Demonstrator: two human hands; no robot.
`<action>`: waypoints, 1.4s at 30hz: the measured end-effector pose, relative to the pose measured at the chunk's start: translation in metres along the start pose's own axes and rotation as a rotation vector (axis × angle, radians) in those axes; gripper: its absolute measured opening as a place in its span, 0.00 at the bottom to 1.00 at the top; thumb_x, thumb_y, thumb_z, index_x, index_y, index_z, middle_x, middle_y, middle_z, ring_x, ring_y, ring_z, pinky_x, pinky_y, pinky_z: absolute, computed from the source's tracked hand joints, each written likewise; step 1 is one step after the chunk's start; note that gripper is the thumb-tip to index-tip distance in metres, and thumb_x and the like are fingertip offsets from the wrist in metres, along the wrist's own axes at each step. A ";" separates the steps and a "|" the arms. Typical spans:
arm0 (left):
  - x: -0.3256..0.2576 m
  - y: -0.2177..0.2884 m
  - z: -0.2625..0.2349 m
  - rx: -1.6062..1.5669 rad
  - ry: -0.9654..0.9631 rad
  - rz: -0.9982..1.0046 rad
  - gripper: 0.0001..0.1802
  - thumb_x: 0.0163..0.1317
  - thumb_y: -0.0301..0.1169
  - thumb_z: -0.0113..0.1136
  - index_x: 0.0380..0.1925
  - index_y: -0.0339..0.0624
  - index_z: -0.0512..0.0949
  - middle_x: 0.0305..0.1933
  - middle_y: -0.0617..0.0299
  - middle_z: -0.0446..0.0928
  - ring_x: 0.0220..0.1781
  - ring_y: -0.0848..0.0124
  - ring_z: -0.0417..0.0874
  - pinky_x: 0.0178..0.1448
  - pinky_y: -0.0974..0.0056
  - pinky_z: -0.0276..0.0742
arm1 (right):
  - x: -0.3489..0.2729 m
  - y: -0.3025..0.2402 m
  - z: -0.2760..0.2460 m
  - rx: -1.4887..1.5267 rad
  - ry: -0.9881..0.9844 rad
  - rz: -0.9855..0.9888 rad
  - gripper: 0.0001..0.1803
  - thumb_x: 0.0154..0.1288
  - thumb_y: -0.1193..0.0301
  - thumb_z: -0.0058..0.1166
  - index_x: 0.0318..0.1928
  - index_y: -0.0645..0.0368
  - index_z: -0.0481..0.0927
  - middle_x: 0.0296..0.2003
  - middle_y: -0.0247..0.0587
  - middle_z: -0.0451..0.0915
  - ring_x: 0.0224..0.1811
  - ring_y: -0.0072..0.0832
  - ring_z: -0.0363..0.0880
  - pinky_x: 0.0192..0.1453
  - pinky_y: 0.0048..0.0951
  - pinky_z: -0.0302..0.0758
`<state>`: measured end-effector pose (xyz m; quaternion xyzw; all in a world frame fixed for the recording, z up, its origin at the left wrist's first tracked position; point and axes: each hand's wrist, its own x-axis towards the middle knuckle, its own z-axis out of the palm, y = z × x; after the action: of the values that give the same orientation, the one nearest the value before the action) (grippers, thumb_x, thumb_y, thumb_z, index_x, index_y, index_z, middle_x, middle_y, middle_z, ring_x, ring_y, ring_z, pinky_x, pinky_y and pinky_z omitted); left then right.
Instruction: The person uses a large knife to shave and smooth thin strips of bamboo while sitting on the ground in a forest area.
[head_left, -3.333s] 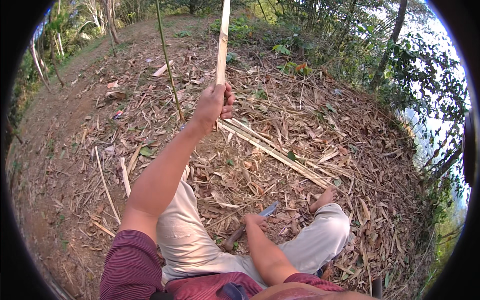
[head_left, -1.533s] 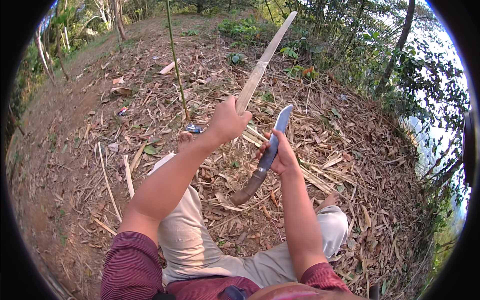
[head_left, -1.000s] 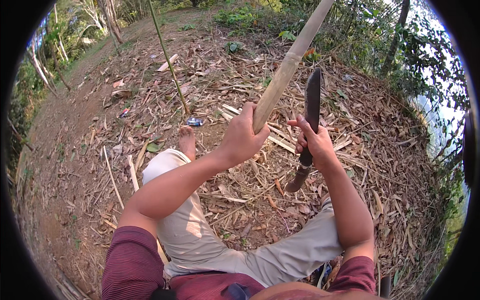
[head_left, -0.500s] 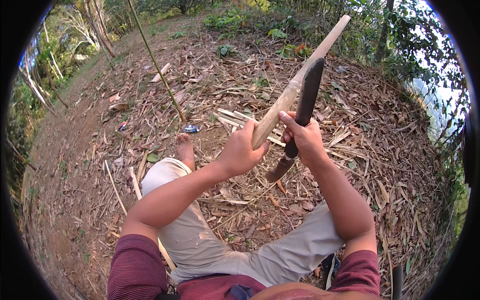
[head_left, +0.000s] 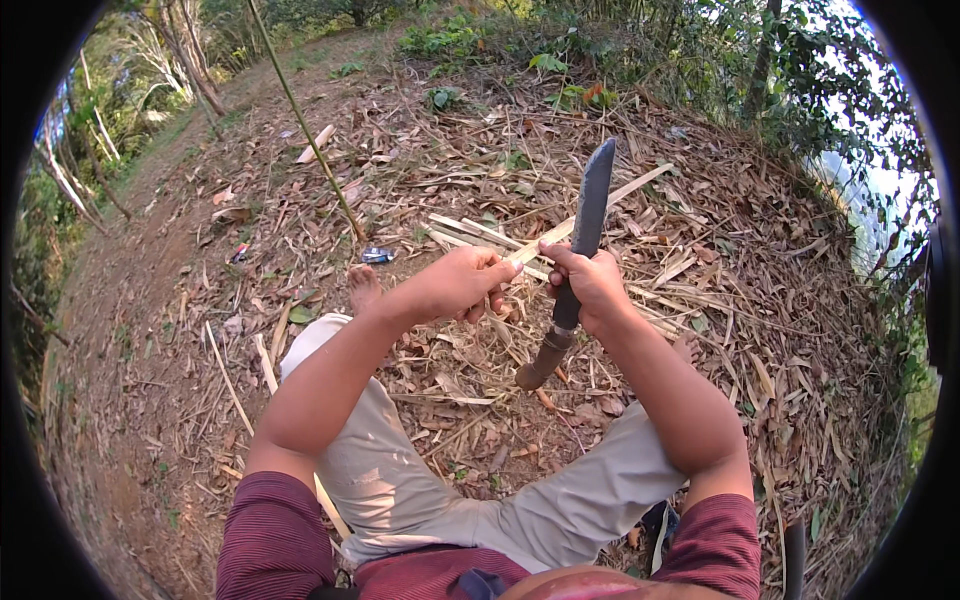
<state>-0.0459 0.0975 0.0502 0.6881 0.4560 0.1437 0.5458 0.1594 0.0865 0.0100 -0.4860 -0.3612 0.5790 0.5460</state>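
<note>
My left hand (head_left: 465,282) pinches the near end of a pale split bamboo strip (head_left: 640,184). The strip slants away to the upper right and passes behind the machete. In my right hand (head_left: 595,288) is the machete (head_left: 593,200), gripped around the lower part of its dark blade. Its blade points up and away, and its brown curved handle hangs below my fist. My right thumb and forefinger also touch the bamboo strip beside the blade.
Several cut bamboo strips (head_left: 478,232) lie on the leaf-covered ground beyond my hands. A thin green stem (head_left: 310,135) rises at the left, near a small blue packet (head_left: 378,256). My bent legs (head_left: 385,460) frame the near ground. Shrubs border the far right slope.
The bamboo piece has swung lower and turned, now showing a flatter, paler face. My left hand has shifted slightly left, and the machete has come down a little toward me.
</note>
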 end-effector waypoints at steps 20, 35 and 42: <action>-0.004 -0.009 -0.002 0.835 0.496 0.837 0.22 0.67 0.42 0.61 0.56 0.40 0.77 0.46 0.54 0.82 0.39 0.58 0.85 0.42 0.60 0.82 | 0.006 0.003 0.000 0.066 0.027 0.147 0.12 0.64 0.63 0.56 0.32 0.59 0.76 0.26 0.29 0.72 0.24 0.17 0.69 0.25 0.22 0.67; -0.023 -0.011 -0.029 0.402 1.209 0.935 0.15 0.71 0.32 0.53 0.29 0.33 0.81 0.28 0.56 0.82 0.24 0.70 0.80 0.29 0.67 0.73 | 0.005 0.002 -0.001 -0.171 0.017 0.033 0.15 0.67 0.61 0.55 0.34 0.62 0.79 0.21 0.32 0.73 0.22 0.20 0.70 0.28 0.25 0.68; -0.030 0.010 -0.030 -0.352 1.129 1.058 0.26 0.77 0.45 0.38 0.37 0.32 0.76 0.32 0.56 0.79 0.34 0.69 0.81 0.39 0.68 0.77 | 0.014 0.008 -0.003 -0.281 0.014 0.031 0.12 0.68 0.66 0.55 0.33 0.63 0.78 0.20 0.30 0.72 0.20 0.19 0.70 0.25 0.23 0.68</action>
<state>-0.0783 0.0930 0.0786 0.5404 0.2470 0.7810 0.1922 0.1613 0.0989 -0.0010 -0.5674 -0.4273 0.5275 0.4661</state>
